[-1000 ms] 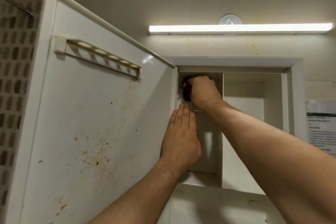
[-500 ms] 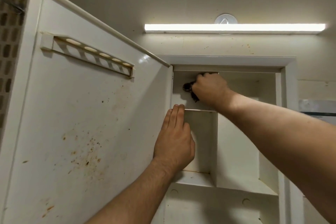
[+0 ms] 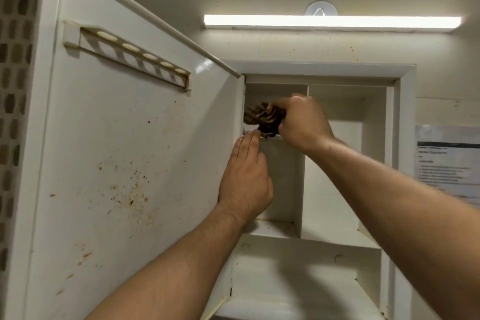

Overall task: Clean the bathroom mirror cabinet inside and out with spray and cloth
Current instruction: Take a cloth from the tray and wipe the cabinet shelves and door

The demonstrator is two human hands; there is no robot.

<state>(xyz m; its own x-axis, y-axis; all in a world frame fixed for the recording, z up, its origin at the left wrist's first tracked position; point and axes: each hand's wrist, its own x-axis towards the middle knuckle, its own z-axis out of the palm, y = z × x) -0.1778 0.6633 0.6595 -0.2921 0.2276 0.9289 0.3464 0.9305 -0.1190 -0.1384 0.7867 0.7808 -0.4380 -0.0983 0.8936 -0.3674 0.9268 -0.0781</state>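
head view: the only one we have. we look up into the open cabinet [image 3: 406, 112], its door [image 3: 130, 163] swung out to the left.
right hand: our right hand [image 3: 304, 122] has its fingers curled tight round a bunched brown cloth [image 3: 263, 117], inside the upper-left compartment.
left hand: our left hand [image 3: 245, 184] lies flat, fingers straight and together, holding nothing. its fingertips touch the front edge of the small shelf [image 3: 288, 139].
where the cloth is: against the hinge-side wall, just above that shelf and just beside the left fingertips.
what changed: half a second ago the cloth sat higher in the compartment, mostly hidden behind the right hand. now it has come down and leftward and shows plainly. the left hand has kept its place on the shelf edge.
what it means: we judge the wipe of the upper-left compartment is reaching its front corner. the other compartments and the spotted door look still to do.
counts: two hands, one cloth, one door, one door rack [image 3: 124, 56] with five oval holes, four compartments that we can make out, one light bar [image 3: 332, 22], one paper notice [image 3: 449, 161].
not seen: no spray bottle in view.
door marks: rust-coloured specks, too many to count.
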